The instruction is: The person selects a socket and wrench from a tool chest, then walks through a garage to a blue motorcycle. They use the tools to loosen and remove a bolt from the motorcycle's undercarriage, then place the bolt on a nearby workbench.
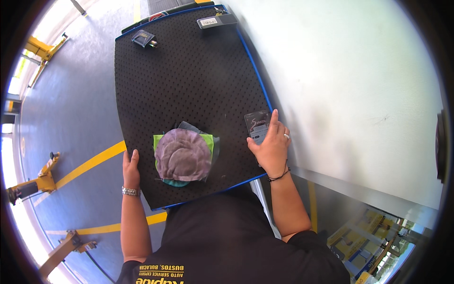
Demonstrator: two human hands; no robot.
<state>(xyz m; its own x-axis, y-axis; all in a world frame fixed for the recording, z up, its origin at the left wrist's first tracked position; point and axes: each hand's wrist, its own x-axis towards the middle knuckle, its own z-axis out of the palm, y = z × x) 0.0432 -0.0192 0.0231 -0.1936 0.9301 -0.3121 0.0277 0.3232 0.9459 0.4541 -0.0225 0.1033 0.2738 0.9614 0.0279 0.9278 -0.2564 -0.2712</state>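
A cart top point(189, 80) with a black dimpled mat and blue rim stands before me. My left hand point(131, 171) grips its left edge, the thumb on the mat and the other fingers partly hidden along the side. At the right edge, my right hand point(273, 147) lies over a smartphone point(257, 127) with a lit screen. Its index finger stretches along the rim, and the thumb touches the phone's lower part. Between my hands, a round, crumpled greyish-purple cloth point(183, 155) sits on a bright green cloth point(206, 139), with grey and teal cloth edges showing.
On the far mat lie a small dark device point(143, 39) and a dark box-shaped item with a white label point(216, 21). A large white panel point(350, 80) borders the cart's right side. Yellow lift arms point(45, 175) stand on the grey floor point(80, 118) at left.
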